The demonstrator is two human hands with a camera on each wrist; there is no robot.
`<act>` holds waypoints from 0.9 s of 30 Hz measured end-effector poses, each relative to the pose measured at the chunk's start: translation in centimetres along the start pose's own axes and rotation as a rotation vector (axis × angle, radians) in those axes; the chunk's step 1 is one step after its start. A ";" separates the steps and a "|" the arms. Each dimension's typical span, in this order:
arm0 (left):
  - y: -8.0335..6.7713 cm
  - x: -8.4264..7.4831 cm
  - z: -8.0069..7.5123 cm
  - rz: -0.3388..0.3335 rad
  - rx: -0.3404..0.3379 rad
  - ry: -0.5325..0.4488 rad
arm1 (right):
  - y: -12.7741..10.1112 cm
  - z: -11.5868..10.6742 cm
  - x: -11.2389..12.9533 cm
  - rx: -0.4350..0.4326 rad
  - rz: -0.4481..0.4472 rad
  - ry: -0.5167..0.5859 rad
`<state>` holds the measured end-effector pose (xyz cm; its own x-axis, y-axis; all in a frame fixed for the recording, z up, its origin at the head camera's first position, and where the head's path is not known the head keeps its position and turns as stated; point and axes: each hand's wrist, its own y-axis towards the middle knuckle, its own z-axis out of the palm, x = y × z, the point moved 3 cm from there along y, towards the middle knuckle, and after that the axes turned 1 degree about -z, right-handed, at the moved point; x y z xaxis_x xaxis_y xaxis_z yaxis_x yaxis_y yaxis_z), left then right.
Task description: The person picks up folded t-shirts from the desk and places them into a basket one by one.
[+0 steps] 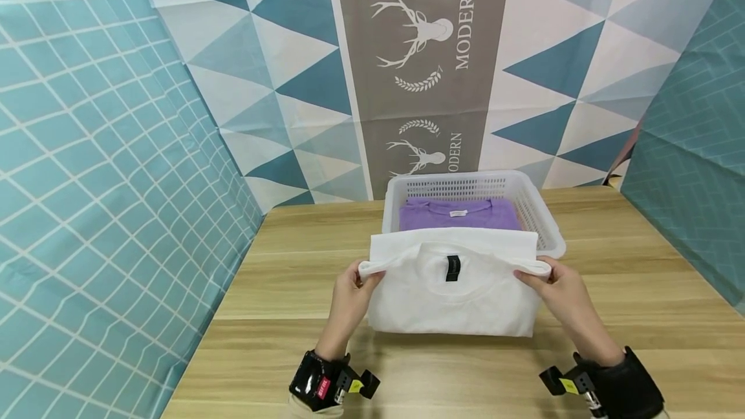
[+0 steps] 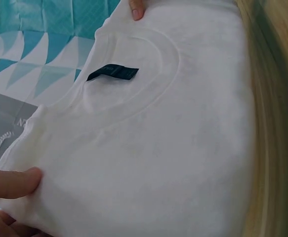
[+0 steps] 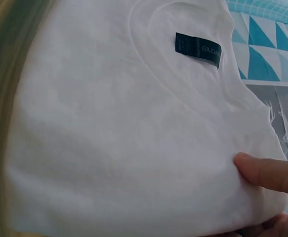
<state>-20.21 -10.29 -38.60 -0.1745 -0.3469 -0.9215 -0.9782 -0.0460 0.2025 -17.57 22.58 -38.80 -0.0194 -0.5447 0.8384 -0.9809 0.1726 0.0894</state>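
Observation:
A folded white T-shirt (image 1: 454, 309) with a dark neck label (image 1: 453, 268) is held up in front of a white plastic basket (image 1: 550, 228). My left hand (image 1: 352, 296) pinches its upper left corner, thumb on the near face. At the opposite corner my right hand (image 1: 561, 293) pinches the fabric the same way. In the left wrist view the left thumb (image 2: 22, 181) presses on the cloth; the right wrist view shows the right thumb (image 3: 262, 170) doing likewise. The shirt's upper part overlaps the basket's front side and hides it.
Inside the basket lies a folded purple shirt (image 1: 460, 214) with a white label. The basket stands on a wooden table (image 1: 291, 277) near its back edge. Patterned cloth (image 1: 291, 83) hangs behind, with a teal checked sheet (image 1: 116, 180) at the left.

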 end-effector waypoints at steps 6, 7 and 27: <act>0.9 -0.9 0.3 0.002 -0.023 -0.008 | 0.7 -1.0 1.0 -0.027 -0.034 -0.005; 1.1 -1.1 0.3 0.005 -0.029 -0.013 | 0.8 -1.2 1.2 -0.026 -0.037 0.002; 4.9 -6.1 1.3 0.142 -0.063 -0.033 | 4.3 -5.3 4.0 -0.111 -0.094 0.050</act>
<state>-24.06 -7.21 -32.41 -0.3154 -0.3230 -0.8923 -0.9346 -0.0572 0.3510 -20.89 25.48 -32.23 0.0835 -0.5215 0.8492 -0.9506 0.2139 0.2249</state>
